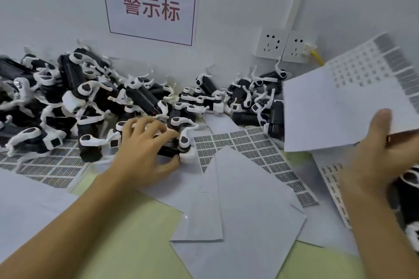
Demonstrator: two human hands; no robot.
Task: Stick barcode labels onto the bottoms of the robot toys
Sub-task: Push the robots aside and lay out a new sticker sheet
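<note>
A heap of black and white robot toys lies against the back wall. My left hand reaches to the heap's front edge, its fingers and thumb curled round one black and white robot toy. My right hand holds up a barcode label sheet at the right, thumb on its lower part; the sheet is partly peeled and folded. Another barcode label sheet lies flat in the middle, half covered by blank backing paper.
More label sheets lie under the heap at the left. More robot toys are piled near the wall corner and some at the right edge. Wall sockets with a yellow cable and a sign are behind.
</note>
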